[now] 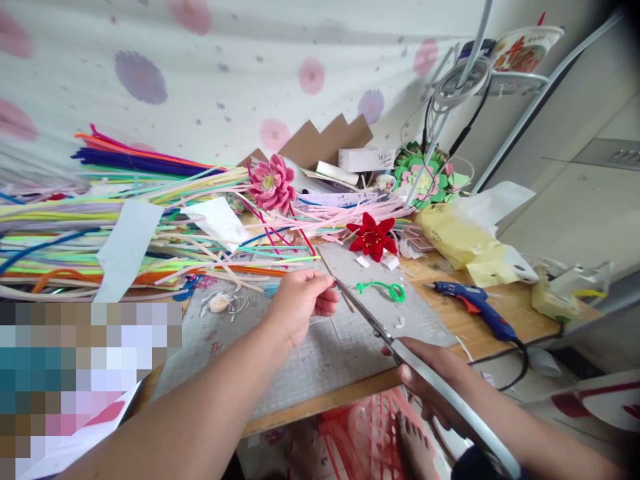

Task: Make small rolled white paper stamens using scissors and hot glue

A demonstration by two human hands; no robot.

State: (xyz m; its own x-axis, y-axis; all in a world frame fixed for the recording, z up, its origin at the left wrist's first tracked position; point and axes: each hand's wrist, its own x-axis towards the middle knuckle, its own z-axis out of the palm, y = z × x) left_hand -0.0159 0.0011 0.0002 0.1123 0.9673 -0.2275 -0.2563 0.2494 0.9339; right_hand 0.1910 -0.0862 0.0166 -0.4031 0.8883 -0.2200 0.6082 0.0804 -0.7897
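My left hand [303,300] is above the grey cutting mat [300,373], its thumb and fingers pinched together. Whatever lies between those fingertips is too small to make out. From the right, my right hand [440,373] grips a pair of long metal scissors [373,323], whose blade tips reach the left fingertips. Whether the blades touch anything there I cannot tell. A thin tan stick [350,303] lies on the mat behind the tips. Close by are a looped green pipe cleaner [375,285] and a red fuzzy flower [373,237].
Bundles of coloured pipe cleaners [75,233] cover the left and back. A pink flower [273,183] rests on them. At right are a blue glue gun [475,303] with its cord and a yellow plastic bag [455,240]. A white string coil [220,305] lies left on the mat.
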